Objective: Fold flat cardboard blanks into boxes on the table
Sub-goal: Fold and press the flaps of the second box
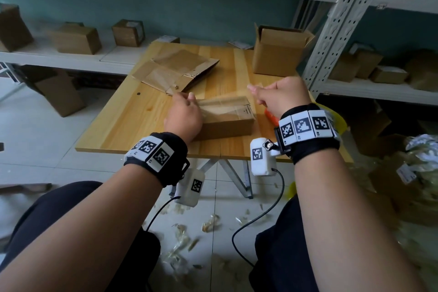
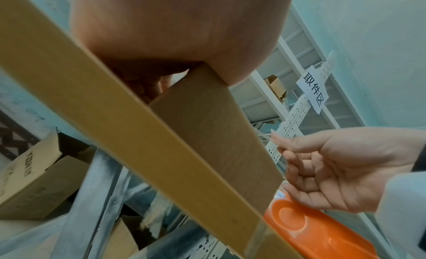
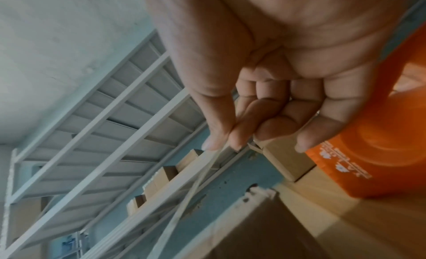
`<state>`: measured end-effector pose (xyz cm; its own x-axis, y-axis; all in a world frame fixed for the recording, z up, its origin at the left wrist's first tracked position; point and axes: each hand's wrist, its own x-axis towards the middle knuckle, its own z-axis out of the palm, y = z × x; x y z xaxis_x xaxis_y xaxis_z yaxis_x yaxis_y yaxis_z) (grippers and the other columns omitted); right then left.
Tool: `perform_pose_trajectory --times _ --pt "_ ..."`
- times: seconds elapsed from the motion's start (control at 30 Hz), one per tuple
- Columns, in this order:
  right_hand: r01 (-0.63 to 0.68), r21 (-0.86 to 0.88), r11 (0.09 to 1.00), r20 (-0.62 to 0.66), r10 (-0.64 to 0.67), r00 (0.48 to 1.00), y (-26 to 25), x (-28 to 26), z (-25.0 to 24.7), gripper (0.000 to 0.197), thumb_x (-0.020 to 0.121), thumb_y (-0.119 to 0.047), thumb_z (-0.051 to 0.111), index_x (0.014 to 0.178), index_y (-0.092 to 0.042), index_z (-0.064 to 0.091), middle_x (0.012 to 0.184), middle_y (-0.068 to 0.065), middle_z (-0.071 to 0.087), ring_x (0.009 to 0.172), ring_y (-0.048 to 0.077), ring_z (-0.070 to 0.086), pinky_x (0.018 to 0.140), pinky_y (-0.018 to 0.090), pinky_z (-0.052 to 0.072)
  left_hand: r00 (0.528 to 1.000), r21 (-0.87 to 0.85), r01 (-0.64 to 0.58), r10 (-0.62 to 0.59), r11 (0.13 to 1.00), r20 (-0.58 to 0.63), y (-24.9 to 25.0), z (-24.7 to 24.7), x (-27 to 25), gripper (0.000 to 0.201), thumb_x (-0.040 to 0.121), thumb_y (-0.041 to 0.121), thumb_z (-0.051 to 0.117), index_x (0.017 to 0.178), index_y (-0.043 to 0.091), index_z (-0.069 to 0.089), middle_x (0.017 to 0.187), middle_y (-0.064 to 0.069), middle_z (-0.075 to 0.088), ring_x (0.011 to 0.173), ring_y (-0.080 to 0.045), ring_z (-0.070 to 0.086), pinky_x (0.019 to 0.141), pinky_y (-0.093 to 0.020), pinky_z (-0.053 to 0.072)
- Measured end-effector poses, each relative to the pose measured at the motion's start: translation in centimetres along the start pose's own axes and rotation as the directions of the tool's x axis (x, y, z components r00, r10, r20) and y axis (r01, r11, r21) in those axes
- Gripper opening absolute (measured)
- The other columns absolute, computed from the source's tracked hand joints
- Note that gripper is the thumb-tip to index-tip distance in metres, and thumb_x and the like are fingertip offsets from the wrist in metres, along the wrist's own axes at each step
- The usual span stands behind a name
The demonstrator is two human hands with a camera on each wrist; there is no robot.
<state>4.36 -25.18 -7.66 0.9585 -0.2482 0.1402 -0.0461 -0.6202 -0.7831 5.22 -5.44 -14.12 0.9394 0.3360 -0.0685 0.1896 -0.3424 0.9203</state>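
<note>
At the near edge of the wooden table, the left hand rested on the left end of a closed cardboard box, its palm over the box's corner and its fingers laid along the top edge; the left wrist view showed the heel of that hand pressed on the box's upper corner, but whether the fingers were curled round the edge could not be told. The box lay on the table close to the front edge, between the two hands.

Just to the right, the right hand was lifted above the box's right end. Its thumb and forefinger pinched the end of a strip of clear tape, and the other fingers were curled in toward the palm. The strip ran from the pinch down toward the box top, where a shiny film lay across the cardboard. Beside the box, under the right wrist, an orange tape dispenser lay on the table.

Farther back on the table, a pile of flat cardboard blanks lay left of centre, well apart from the box. At the far right corner an open box stood upright with its flaps raised.

Beyond the table, white metal shelves carried more small boxes along a teal wall. Scraps of tape backing littered the tiled floor below.
</note>
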Motion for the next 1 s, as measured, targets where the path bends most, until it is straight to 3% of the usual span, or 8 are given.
perform_pose_trajectory --times 0.17,0.33,0.47,0.57,0.67,0.77,0.87,1.0 --pt "0.099 0.077 0.992 -0.056 -0.095 0.994 -1.9 -0.7 -0.3 0.037 0.089 -0.043 0.080 0.072 -0.011 0.074 0.075 -0.004 0.076 0.085 0.008 0.072 0.094 0.033 0.047 1.000 -0.068 0.020 -0.020 0.998 0.001 -0.1 -0.3 0.1 0.047 0.112 0.047 0.029 0.144 0.012 0.035 0.142 -0.011 0.060 0.140 -0.041 0.050 0.119 -0.059 0.037" --pt "0.171 0.076 0.982 -0.074 -0.166 0.983 -4.6 -1.9 -0.9 0.032 0.088 -0.038 0.081 0.071 -0.012 0.075 0.068 -0.009 0.073 0.076 0.000 0.068 0.078 0.025 0.047 0.988 0.040 -0.121 0.124 0.992 -0.094 0.0 0.1 0.0 0.043 0.111 0.029 0.038 0.140 -0.003 0.043 0.128 -0.023 0.062 0.119 -0.047 0.060 0.104 -0.059 0.049" --pt "0.242 0.026 0.970 -0.128 -0.237 0.963 -7.5 -3.1 0.5 0.028 0.084 -0.039 0.082 0.064 -0.020 0.072 0.067 -0.010 0.072 0.073 0.000 0.068 0.065 0.019 0.044 1.000 0.057 -0.018 0.019 0.998 -0.017 0.8 0.1 -0.3 0.048 0.112 0.028 0.033 0.154 0.007 0.025 0.148 -0.005 0.060 0.136 -0.032 0.055 0.120 -0.053 0.037" --pt "0.295 0.002 0.956 -0.171 -0.290 0.942 -9.2 -3.9 2.1 0.031 0.079 -0.043 0.082 0.060 -0.023 0.067 0.064 -0.011 0.071 0.066 0.005 0.069 0.071 0.028 0.057 0.997 0.036 -0.049 0.051 0.998 -0.053 0.6 0.1 -0.2 0.046 0.112 0.033 0.035 0.150 0.006 0.032 0.121 -0.009 0.066 0.115 -0.029 0.063 0.110 -0.057 0.047" --pt "0.331 -0.040 0.943 -0.144 -0.333 0.932 -10.6 -4.9 3.5 0.035 0.080 -0.044 0.083 0.059 -0.025 0.062 0.065 -0.012 0.068 0.065 0.006 0.067 0.061 0.024 0.050 0.993 -0.030 -0.115 0.114 0.993 -0.035 0.7 -0.4 -0.9 0.064 0.104 0.039 0.033 0.155 0.000 0.036 0.134 -0.022 0.061 0.125 -0.042 0.061 0.108 -0.060 0.048" --pt "0.337 -0.074 0.939 -0.124 -0.344 0.931 -11.1 -5.1 3.8 0.036 0.081 -0.044 0.083 0.060 -0.025 0.061 0.067 -0.013 0.067 0.068 0.008 0.067 0.061 0.024 0.048 0.999 -0.096 -0.029 0.027 0.995 -0.023 1.0 -0.5 -0.6 0.067 0.108 0.045 0.024 0.159 0.003 0.029 0.116 -0.010 0.062 0.125 -0.038 0.061 0.107 -0.053 0.048" --pt "0.296 -0.089 0.951 -0.128 -0.305 0.944 -10.1 -3.6 1.9 0.033 0.082 -0.046 0.083 0.065 -0.024 0.066 0.070 -0.011 0.069 0.072 0.008 0.069 0.069 0.026 0.051 0.999 0.104 -0.006 0.011 0.995 -0.051 0.9 -0.4 -0.4 0.046 0.114 0.040 0.027 0.145 0.007 0.036 0.090 -0.001 0.061 0.099 -0.035 0.067 0.084 -0.044 0.051" --pt "0.177 -0.082 0.981 -0.050 -0.182 0.982 -6.5 -1.8 -0.5 0.030 0.091 -0.043 0.078 0.077 -0.017 0.072 0.085 -0.007 0.073 0.091 0.010 0.069 0.085 0.029 0.040 0.999 0.221 0.012 -0.004 0.975 -0.039 0.9 -0.8 -0.3 0.038 0.114 0.041 0.029 0.136 0.012 0.039 0.100 -0.003 0.066 0.097 -0.033 0.066 0.098 -0.053 0.053"
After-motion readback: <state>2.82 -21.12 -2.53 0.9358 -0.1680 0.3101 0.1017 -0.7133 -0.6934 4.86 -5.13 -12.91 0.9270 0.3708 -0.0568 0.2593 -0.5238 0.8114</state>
